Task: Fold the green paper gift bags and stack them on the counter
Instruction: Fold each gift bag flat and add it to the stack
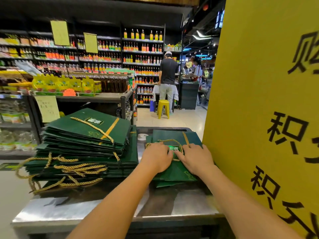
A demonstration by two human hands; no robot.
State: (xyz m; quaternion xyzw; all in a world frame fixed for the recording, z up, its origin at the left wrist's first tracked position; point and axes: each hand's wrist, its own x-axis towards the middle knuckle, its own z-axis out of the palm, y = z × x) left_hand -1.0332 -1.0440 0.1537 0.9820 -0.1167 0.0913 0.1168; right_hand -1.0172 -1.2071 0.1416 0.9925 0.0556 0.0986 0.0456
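A flat green paper gift bag (174, 171) with gold rope handles lies on a small pile of such bags on the steel counter (86, 209), right of centre. My left hand (156, 156) and my right hand (195, 158) press flat on top of it, side by side, fingers spread. To the left stands a tall stack of folded green gift bags (82, 145), with gold rope handles spilling out at its front.
A big yellow sign board (267, 109) with black characters stands close on the right. Behind the counter are shelves of bottles and yellow packets (65, 85). A person (168, 73) stands by a yellow stool (163, 108) in the aisle beyond.
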